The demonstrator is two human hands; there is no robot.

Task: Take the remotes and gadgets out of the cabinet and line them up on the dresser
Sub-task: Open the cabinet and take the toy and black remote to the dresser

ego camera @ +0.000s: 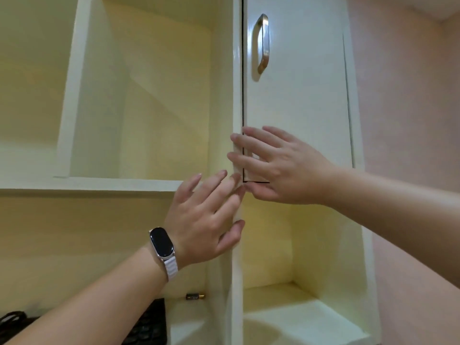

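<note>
1. Both bare hands are raised to the cream cabinet (159, 184), meeting at the upright divider (236, 245) between its open shelves and the narrow right-hand column.

2. The left hand (206, 220), with a dark-faced band watch (161, 244) on a pale strap at the wrist, lies spread against the divider. Its fingers are loose and apart, the thumb hooks round the divider's front edge, and its grip has hold of nothing else.

3. The right hand (278, 165) sits just above and right of the left one, fingers splayed flat across the lower corner of the shut cabinet door (298, 95). Its fingertips reach over the door's left edge; this grip is open too, with nothing in it.

4. The door's metal handle (263, 43) is well above the right hand, untouched.

5. Below the left wrist, on the lower shelf floor, lies a small battery (195, 296). Down and left of it, partly hidden under the left forearm, is a black keyboard-like gadget (149, 327).

6. Far left of that forearm, at the picture's lower edge, sits a dark looped object (11, 319); I cannot tell what it is.

7. The compartment (298, 307) below the right hand shows only its bare shelf.
</note>
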